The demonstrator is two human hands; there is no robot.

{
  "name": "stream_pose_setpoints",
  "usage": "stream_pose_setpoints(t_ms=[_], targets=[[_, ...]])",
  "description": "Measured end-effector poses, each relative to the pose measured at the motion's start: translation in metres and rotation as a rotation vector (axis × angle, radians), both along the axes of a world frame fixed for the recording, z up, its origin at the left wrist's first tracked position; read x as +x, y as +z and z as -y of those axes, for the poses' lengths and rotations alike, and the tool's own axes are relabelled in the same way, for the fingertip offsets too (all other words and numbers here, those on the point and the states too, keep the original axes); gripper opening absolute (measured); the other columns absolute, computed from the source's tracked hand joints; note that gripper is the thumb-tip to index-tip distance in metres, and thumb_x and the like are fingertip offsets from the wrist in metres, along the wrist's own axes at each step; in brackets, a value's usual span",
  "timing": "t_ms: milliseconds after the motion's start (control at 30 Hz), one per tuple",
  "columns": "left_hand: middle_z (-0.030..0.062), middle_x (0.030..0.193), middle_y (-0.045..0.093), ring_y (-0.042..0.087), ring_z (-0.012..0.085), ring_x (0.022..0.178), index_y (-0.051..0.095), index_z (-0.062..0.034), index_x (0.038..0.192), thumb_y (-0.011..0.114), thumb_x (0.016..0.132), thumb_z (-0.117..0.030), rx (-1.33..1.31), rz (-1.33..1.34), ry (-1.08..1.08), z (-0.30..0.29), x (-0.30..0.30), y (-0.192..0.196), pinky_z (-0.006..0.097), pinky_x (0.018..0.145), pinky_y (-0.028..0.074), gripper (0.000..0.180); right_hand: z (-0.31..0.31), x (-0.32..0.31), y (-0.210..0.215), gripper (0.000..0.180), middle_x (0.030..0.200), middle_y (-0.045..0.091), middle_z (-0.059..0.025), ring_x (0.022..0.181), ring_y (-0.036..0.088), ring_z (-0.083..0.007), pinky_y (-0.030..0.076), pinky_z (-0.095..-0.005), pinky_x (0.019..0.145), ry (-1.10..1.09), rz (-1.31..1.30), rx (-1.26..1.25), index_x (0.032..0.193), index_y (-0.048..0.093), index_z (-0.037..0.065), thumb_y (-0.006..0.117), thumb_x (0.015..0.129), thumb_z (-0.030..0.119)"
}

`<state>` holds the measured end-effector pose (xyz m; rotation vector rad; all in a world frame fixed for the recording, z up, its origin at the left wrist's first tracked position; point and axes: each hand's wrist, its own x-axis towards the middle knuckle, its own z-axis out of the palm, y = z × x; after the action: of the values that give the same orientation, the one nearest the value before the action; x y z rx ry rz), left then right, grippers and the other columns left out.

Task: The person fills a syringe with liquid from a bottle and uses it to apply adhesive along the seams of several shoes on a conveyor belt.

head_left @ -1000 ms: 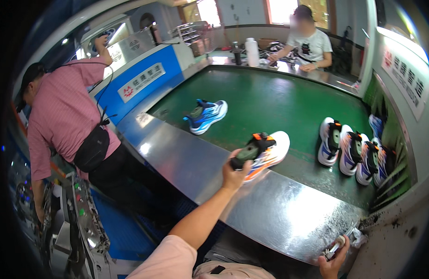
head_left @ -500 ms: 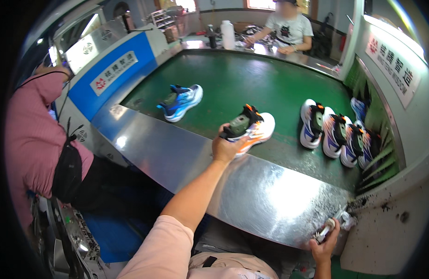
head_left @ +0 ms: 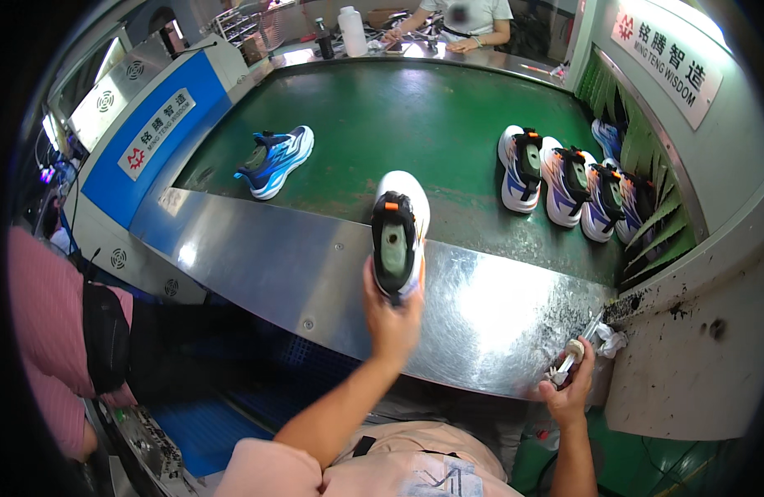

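Note:
My left hand (head_left: 393, 327) grips a sneaker (head_left: 418, 217) by its heel, over the bare metal edge of the green belt. White, orange and black, the shoe points its toe away from me, and a green shoe last (head_left: 392, 247) with a small hole fills its opening. At the lower right, my right hand (head_left: 570, 391) is closed round a slim metal tool (head_left: 574, 351) with a pale collar. Its thin end points toward a crumpled white wad (head_left: 612, 340) on the metal. The part inside my fingers is hidden.
A blue-and-white sneaker (head_left: 274, 163) stands on the green belt (head_left: 382, 108) at left. Several sneakers (head_left: 564, 184) line up at right, beside green strip flaps (head_left: 659, 219). A co-worker (head_left: 469, 21) sits across the far edge; another person in pink (head_left: 46, 323) stands at left.
My left hand has drawn the sneaker nearer and turned it from pointing right to pointing straight away from me. The right hand still holds the tool. The whole view has shifted.

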<state>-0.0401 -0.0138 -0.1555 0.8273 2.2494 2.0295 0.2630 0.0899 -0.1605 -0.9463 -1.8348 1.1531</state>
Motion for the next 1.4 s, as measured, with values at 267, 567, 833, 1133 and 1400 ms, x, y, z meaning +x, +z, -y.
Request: stream_pose_setpoints(t_ms=[267,567,833,1133,1400], targets=[[0.0157,0.128,0.055,0.047,0.0347,0.125,0.057,-0.0064,0.124,0.087,0.059,-0.022,-0.399,-0.743,-0.719,0.026,-0.028,0.126,0.043,0.104,0.04,0.073,-0.013,0.007,0.01,0.108,0.098,0.057,-0.0067,0.078,0.054,-0.0148,0.048,-0.0283,0.068,0.041,0.144,0.102,0.144,0.027,0.004,0.088,0.061,0.036],[0.0123,0.098,0.067,0.065,0.0328,0.09,0.066,-0.0047,0.101,0.085,0.045,-0.016,-0.703,-0.883,-0.856,-0.067,-0.036,0.132,0.039,0.08,0.052,0.06,0.028,0.009,0.026,0.102,0.102,0.053,-0.0044,0.074,0.048,-0.0108,0.043,-0.0247,0.065,0.183,-0.007,-0.287,0.139,0.03,0.007,0.088,0.062,0.041],[0.0117,0.104,0.067,0.063,0.0317,0.1,0.068,-0.0035,0.096,0.065,0.058,0.0,-0.412,-1.12,-0.788,0.019,0.008,0.103,0.043,0.088,0.052,0.038,0.017,0.003,0.04,0.103,0.111,0.052,-0.0082,0.079,0.052,-0.011,0.047,-0.0244,0.07,0.101,-0.083,-0.419,0.137,0.028,0.007,0.09,0.06,0.036],[0.0133,0.104,0.066,0.063,0.0323,0.102,0.065,-0.0005,0.105,0.075,0.055,-0.001,-0.456,-1.112,-0.8,0.012,0.007,0.108,0.042,0.092,0.05,0.051,0.032,-0.002,0.026,0.104,0.103,0.059,-0.0088,0.073,0.053,-0.0138,0.047,-0.025,0.07,0.153,0.067,-0.182,0.139,0.029,0.005,0.087,0.06,0.042],[0.0151,0.109,0.066,0.062,0.0345,0.106,0.063,0.0002,0.105,0.069,0.063,-0.004,-0.423,-1.157,-0.813,0.025,0.004,0.099,0.046,0.094,0.05,0.043,0.036,0.008,0.032,0.107,0.106,0.057,-0.0055,0.072,0.047,-0.0072,0.041,-0.0208,0.063,0.164,0.028,-0.265,0.141,0.027,0.006,0.088,0.06,0.04]])
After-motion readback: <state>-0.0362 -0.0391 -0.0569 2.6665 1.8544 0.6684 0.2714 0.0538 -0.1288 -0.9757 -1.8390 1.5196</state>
